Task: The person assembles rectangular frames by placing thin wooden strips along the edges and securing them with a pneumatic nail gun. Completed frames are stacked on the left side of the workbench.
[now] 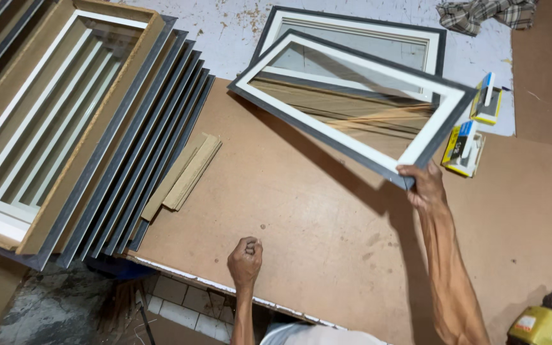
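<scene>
Your right hand [426,185] grips the corner of a grey-and-white picture frame [352,105], tilted above the brown hardboard tabletop [301,211] at upper centre. Your left hand [245,259] rests fisted, empty, at the bottom edge above a tiled floor [180,306].

Stack of dark grey frames [129,147] leaning at left, overlapping edge-on, w/ a brown wood-toned frame [91,128] on top showing white inner lining. Thin wood strips [183,171] lie just beside the stack on the brown board worktop [301,217]. Two yellow-and-blue small boxes [474,124] near right, one above the other. Plaid cloth [485,14] crumpled top right. Yellow power tool [544,324] bottom right corner, partly cut off. Tiled floor [186,306] below board edge.
</scene>
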